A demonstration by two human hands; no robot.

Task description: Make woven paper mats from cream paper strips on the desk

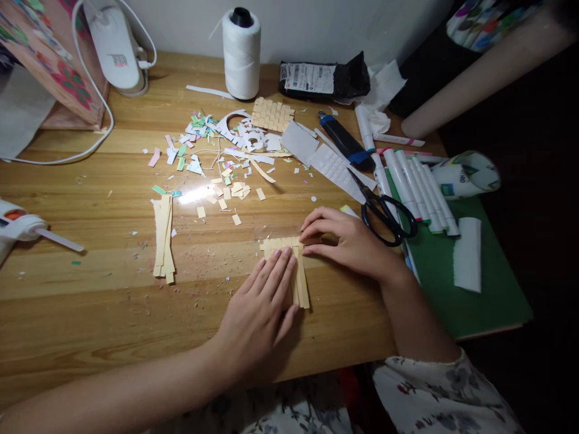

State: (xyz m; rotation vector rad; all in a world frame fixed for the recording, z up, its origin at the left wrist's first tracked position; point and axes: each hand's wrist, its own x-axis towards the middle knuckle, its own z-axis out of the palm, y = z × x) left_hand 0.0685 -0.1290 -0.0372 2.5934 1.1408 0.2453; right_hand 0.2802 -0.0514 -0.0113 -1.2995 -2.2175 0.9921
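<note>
My left hand [262,295] lies flat over a small weave of cream paper strips [302,283], its fingers stretched out and covering much of it. At the weave's top right corner, my right hand [339,238] is closed, with thumb and fingertips pinching the end of a crosswise paper strip [298,241]. Long strips hang down from the woven top edge toward me. A loose pile of cream strips [163,241] rests on the table to the left. Farther back sits a finished-looking woven paper square [272,114].
Paper scraps [244,135] litter the table's middle, near a white thread cone [242,57]. Black-handled scissors [389,217] lie beside my right forearm, with white markers [420,187] on a green mat [488,289]. A glue gun [27,229] is at far left.
</note>
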